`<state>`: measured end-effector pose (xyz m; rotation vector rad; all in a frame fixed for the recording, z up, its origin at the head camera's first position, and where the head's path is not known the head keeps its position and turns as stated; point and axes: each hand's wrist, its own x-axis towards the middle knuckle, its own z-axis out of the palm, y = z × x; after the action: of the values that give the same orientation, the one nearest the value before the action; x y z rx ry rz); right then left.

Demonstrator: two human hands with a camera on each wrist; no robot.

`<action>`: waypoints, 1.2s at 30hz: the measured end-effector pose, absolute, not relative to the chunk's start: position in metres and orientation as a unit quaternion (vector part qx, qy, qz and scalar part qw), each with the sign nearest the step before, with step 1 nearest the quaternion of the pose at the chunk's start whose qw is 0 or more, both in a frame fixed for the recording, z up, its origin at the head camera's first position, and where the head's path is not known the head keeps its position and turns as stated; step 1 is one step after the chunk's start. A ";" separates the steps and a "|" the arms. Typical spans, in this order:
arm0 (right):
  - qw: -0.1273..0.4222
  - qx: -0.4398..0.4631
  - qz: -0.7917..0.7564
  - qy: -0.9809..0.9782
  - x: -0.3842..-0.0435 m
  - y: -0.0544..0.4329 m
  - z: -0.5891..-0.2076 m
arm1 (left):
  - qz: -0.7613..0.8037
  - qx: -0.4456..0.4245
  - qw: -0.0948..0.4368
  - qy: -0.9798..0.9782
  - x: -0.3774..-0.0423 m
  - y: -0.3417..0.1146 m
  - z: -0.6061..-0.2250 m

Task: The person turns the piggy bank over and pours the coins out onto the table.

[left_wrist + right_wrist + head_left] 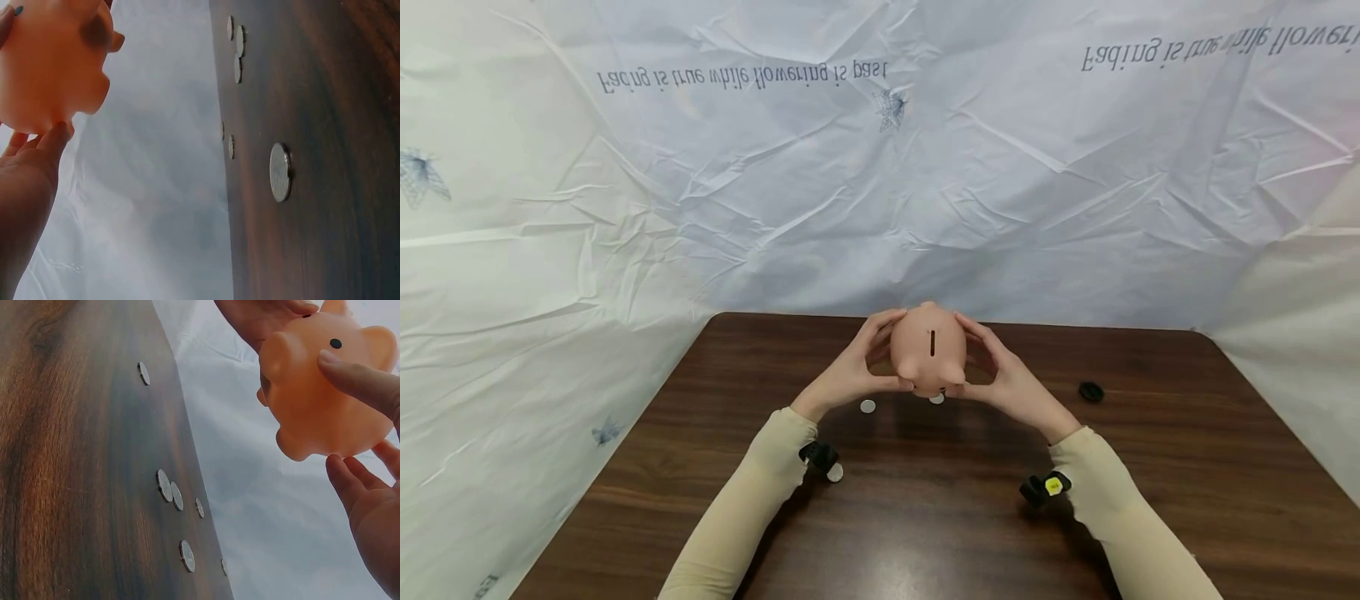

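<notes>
A pink-orange piggy bank (928,354) is held above the table, its coin slot upward and its snout towards the person. My left hand (850,371) grips its left side, thumb near the face and fingers farther back. On the opposite side, my right hand (1013,383) grips it the same way, its thumb beside an eye in the right wrist view. A dark round opening shows on the underside of the piggy bank (56,69) in the left wrist view. Below lie several silver coins, among them one coin (868,406) left of the bank and another coin (835,472) by the left wrist.
A small black round piece (1091,391) lies on the brown wooden table (895,500), right of the hands. White sheeting (820,192) with printed words hangs behind the table's far edge and along the sides. Each wrist wears a black strap.
</notes>
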<state>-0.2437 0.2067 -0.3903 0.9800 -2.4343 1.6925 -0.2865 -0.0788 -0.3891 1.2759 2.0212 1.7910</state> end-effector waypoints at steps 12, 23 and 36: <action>-0.034 0.240 0.550 -0.799 -0.243 0.207 -0.389 | 0.559 0.325 0.068 0.760 -0.285 -0.077 -0.392; -0.098 0.152 0.500 -0.847 -0.246 0.201 -0.397 | 0.538 0.240 0.185 0.787 -0.286 -0.074 -0.395; -0.165 0.098 0.517 -0.834 -0.243 0.193 -0.404 | 0.510 0.183 0.240 0.805 -0.281 -0.074 -0.396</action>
<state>-0.2429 0.1927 -0.4038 0.3448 -2.9374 1.8221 -0.2815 -0.0742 -0.3959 0.5013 2.2033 1.3956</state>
